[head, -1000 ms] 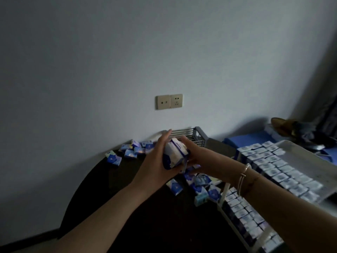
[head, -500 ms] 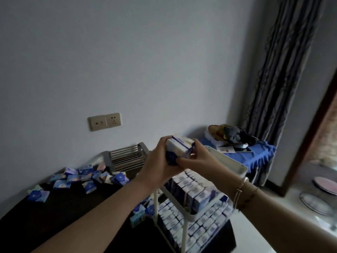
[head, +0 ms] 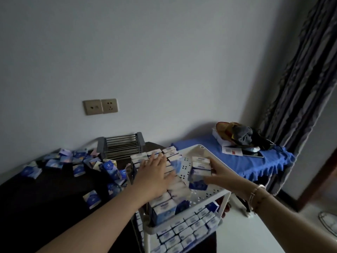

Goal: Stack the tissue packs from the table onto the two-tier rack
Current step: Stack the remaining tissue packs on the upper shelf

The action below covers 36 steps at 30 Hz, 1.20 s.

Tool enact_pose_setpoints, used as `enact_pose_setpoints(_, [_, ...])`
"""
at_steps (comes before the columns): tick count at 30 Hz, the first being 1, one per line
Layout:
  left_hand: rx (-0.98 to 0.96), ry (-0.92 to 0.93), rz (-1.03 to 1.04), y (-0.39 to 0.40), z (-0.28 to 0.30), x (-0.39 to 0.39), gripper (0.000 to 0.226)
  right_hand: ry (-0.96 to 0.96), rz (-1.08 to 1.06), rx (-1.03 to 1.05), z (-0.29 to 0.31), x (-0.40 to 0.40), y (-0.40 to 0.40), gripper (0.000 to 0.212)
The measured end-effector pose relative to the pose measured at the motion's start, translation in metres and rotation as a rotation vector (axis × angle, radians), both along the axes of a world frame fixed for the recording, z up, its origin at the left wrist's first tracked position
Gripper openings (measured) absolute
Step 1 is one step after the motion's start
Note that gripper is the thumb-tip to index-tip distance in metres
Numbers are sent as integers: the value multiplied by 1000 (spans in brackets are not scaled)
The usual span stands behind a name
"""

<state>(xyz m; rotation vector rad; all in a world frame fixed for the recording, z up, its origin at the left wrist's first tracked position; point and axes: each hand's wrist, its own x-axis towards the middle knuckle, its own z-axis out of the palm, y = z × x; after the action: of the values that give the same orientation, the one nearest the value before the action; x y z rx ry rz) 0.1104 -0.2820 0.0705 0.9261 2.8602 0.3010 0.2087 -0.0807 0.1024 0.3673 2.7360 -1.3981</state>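
Note:
A white two-tier rack [head: 214, 193] stands right of the dark table [head: 45, 194]. Its top tier carries rows of blue-and-white tissue packs [head: 164, 210], and its lower tier [head: 184, 234] is packed with more. My left hand [head: 155, 173] lies flat with straight fingers on the top-tier rows. My right hand [head: 218, 175] grips a small stack of tissue packs [head: 199, 170] standing on the perforated tray, apart from the rows. Several loose packs [head: 76, 163] lie scattered on the table.
A grey wire basket [head: 121, 146] sits at the back of the table by the wall. A blue-covered stand [head: 242, 161] with clothes and papers is behind the rack, next to a striped curtain [head: 299, 84]. White floor lies at the right.
Both hands carried the stack of packs from the table over to the rack and lowered it onto the top tier. My left hand let go and now lies on the rows.

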Motion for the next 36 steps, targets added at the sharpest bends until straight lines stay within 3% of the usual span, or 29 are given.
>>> enact_pose_setpoints(5, [-107,51,26,3,-1,4,68,-71,94,-78,-20,-36,-12,46])
enact_pose_setpoints(19, [-130,55,25,3,-2,5,66,-135,167,-258,-31,-49,-19,67])
enact_pose_setpoints(26, [-76,34,14,2,-1,5,66,-120,93,-181,-46,-56,-19,79])
enact_pose_setpoints(29, [87,-23,-5,-1,3,3,64,-163,101,-105,-41,-48,-21,80])
enact_pose_setpoints(32, [458,-151,-4,-10,12,4,55,-121,77,-18,-20,-35,-29,77])
enact_pose_setpoints(36, [686,-110,-43,-42,19,6,37,-6,27,91,16,-18,-55,72])
